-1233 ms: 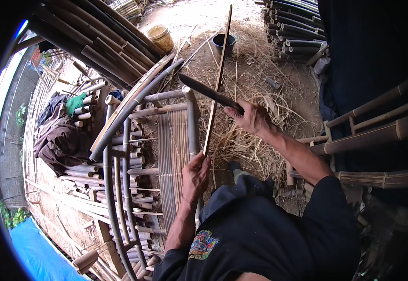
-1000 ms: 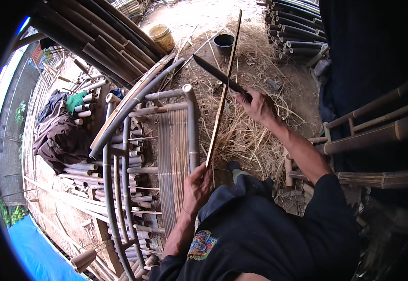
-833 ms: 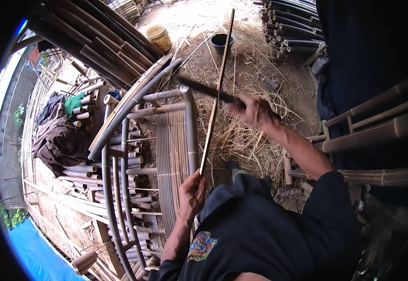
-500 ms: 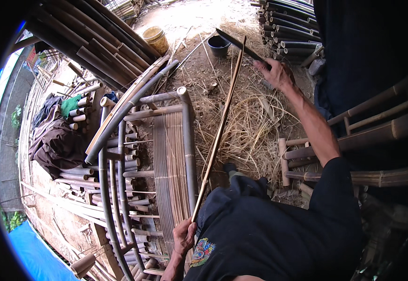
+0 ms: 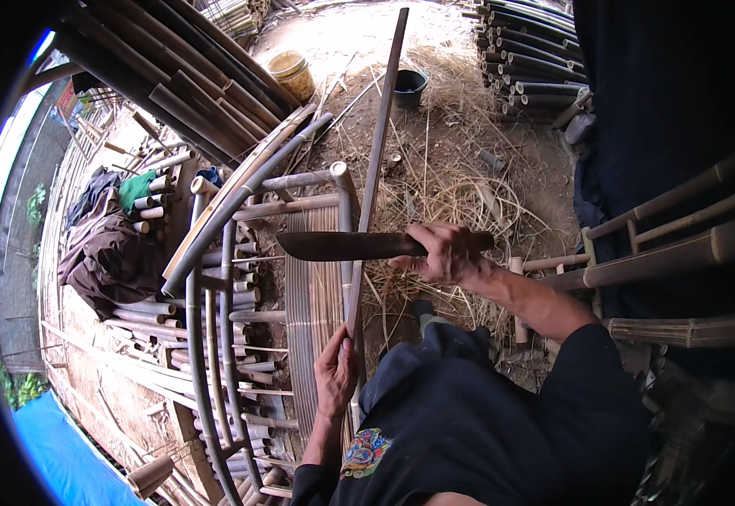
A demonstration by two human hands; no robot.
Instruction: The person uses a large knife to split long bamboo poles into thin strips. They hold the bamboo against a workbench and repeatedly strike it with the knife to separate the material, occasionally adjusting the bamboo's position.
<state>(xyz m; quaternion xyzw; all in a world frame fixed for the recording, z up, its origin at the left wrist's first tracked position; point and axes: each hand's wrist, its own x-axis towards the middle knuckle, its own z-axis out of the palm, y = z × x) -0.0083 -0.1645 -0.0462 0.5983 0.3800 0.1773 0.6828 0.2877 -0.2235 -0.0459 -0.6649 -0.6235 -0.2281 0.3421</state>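
One closed right hand (image 5: 443, 255) round a broad dark knife (image 5: 342, 245), level across a long brown strip (image 5: 375, 160); cannot tell whether touching. Left hand (image 5: 335, 368) pinching that strip near its lower end, below the knife in view. Left of and partly behind the strip, a slatted bamboo bench (image 5: 310, 312); farther out, pale shavings (image 5: 468, 198), a black bucket (image 5: 409, 94), stacked poles (image 5: 536, 61).

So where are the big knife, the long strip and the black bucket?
Big knife (image 5: 342, 246): head view, on the blade.
Long strip (image 5: 373, 169): head view, on the stretch beyond the knife.
Black bucket (image 5: 409, 100): head view, on its outer wall.
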